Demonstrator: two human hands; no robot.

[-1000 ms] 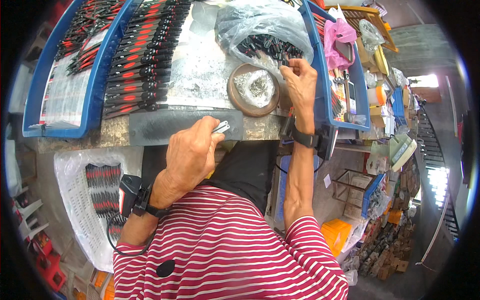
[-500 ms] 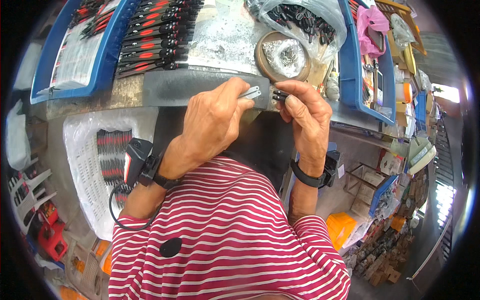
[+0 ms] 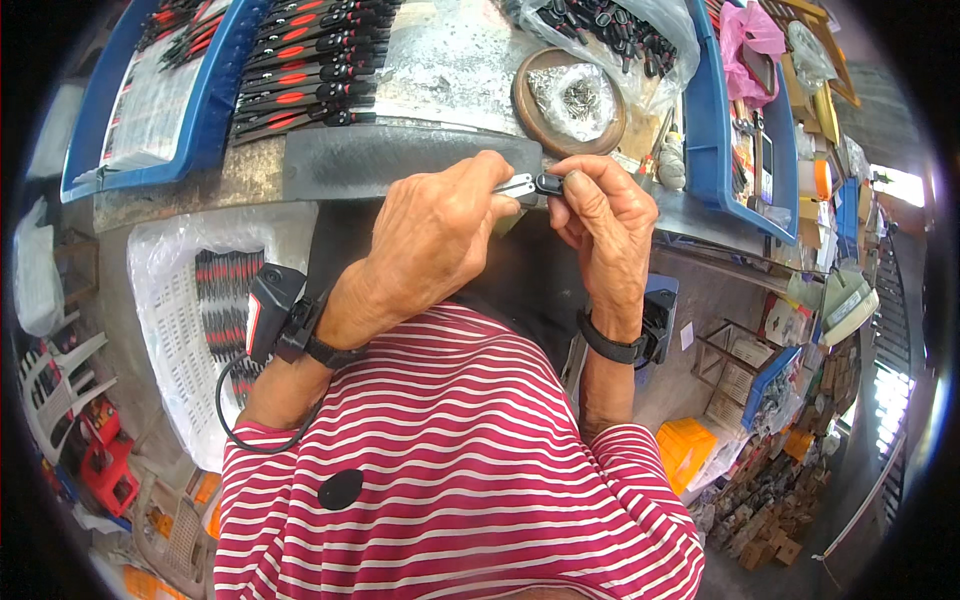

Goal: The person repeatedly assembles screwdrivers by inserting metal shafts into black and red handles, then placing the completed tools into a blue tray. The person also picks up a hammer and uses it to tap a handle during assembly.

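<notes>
Above the table's near edge, my left hand [image 3: 432,228] pinches a flat silver metal piece [image 3: 517,186] with small holes at its end. My right hand [image 3: 610,215] grips a small black plastic piece [image 3: 549,184] between thumb and fingertips. The metal end meets the black piece; how far one sits inside the other I cannot tell. Just behind my hands lies a dark grey pad [image 3: 370,163] along the table edge. Beyond the right hand stands a round brown dish [image 3: 522,100], holding a clear plastic bag [image 3: 590,100] of small metal parts.
Rows of black-and-red handled tools [image 3: 310,75] lie at the back left, beside a blue bin [image 3: 205,120]. A clear bag of black parts [image 3: 610,35] is at the back, with another blue bin [image 3: 708,150] to its right. A white basket [image 3: 165,320] stands low left.
The metal piece and the black piece, apart half a second ago, now touch end to end. The black piece has turned, and my hands are closer together.
</notes>
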